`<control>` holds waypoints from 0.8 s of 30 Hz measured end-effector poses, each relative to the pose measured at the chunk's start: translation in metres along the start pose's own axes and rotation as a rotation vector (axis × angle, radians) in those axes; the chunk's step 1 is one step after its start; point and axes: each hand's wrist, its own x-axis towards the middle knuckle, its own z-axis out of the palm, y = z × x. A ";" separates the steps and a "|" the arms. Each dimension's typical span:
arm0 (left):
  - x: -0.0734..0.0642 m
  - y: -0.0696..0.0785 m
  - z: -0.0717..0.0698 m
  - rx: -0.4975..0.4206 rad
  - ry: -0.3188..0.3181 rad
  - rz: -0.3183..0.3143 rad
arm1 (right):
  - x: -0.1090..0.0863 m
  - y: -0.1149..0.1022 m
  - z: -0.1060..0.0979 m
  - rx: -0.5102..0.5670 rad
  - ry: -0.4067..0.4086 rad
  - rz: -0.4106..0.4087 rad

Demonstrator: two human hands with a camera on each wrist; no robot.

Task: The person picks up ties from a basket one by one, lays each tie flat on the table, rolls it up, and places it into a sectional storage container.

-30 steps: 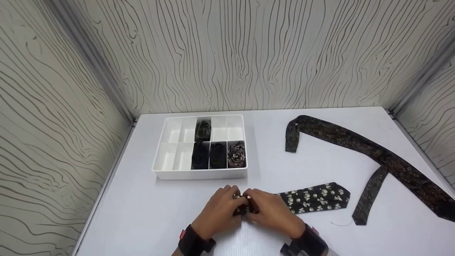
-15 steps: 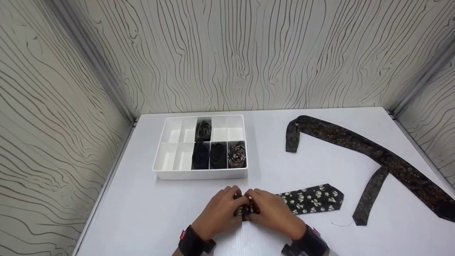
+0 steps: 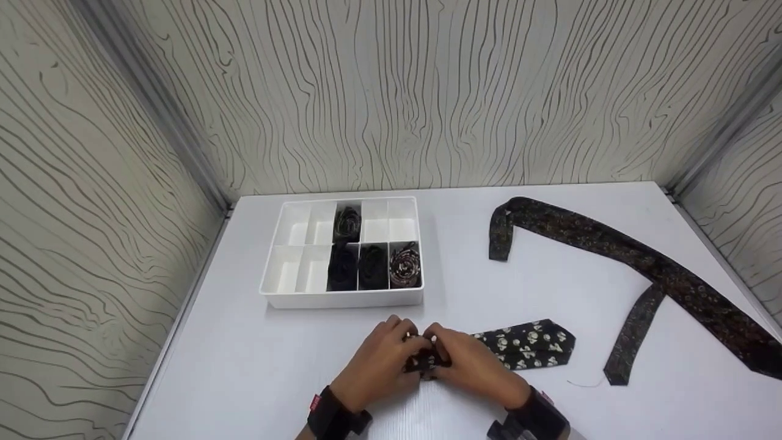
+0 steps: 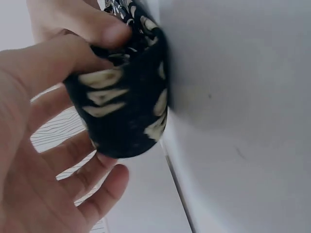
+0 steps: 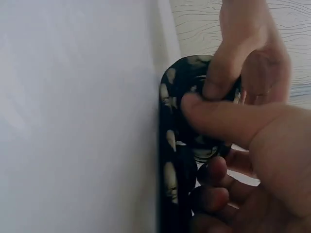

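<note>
A black necktie with cream print [image 3: 530, 346] lies partly rolled on the white table, its flat pointed end stretching out to the right. My left hand [image 3: 377, 362] grips the roll from the left, its thumb over one side in the left wrist view, where the rolled part [image 4: 121, 109] shows as a thick coil. From the right, my right hand [image 3: 473, 365] pinches the same coil. In the right wrist view its thumb presses into the spiral side [image 5: 194, 138] next to the other thumb, and its fingertips curl underneath, by the flat strip.
A white divided box [image 3: 342, 300] stands behind the hands. Rolled ties sit in several compartments, among them a reddish patterned roll [image 3: 405, 267] at the front right. A dark, brown-patterned tie [image 3: 586, 235] lies loosely folded across the table's right side. Wood-grain panels [image 3: 391, 91] enclose the table.
The printed tie's flat end has slid left toward my right hand, and less of it lies outstretched. Both hands stay in nearly the same place, fingers shifting on the roll.
</note>
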 end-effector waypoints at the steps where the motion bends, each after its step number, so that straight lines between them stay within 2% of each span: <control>1: 0.000 0.000 0.000 -0.003 0.000 0.002 | 0.000 0.001 0.000 0.001 0.001 -0.002; 5: 0.000 0.001 0.000 -0.008 0.001 0.010 | -0.001 0.002 0.001 0.021 0.001 -0.020; 11: -0.001 0.003 0.001 -0.100 -0.021 -0.015 | -0.003 0.001 0.001 -0.065 0.034 -0.030; 18: 0.002 0.005 0.001 -0.101 -0.028 -0.030 | -0.003 0.003 -0.001 -0.117 0.031 -0.028; 24: 0.003 0.007 0.000 -0.109 -0.046 -0.048 | -0.005 0.003 -0.001 -0.094 0.037 -0.036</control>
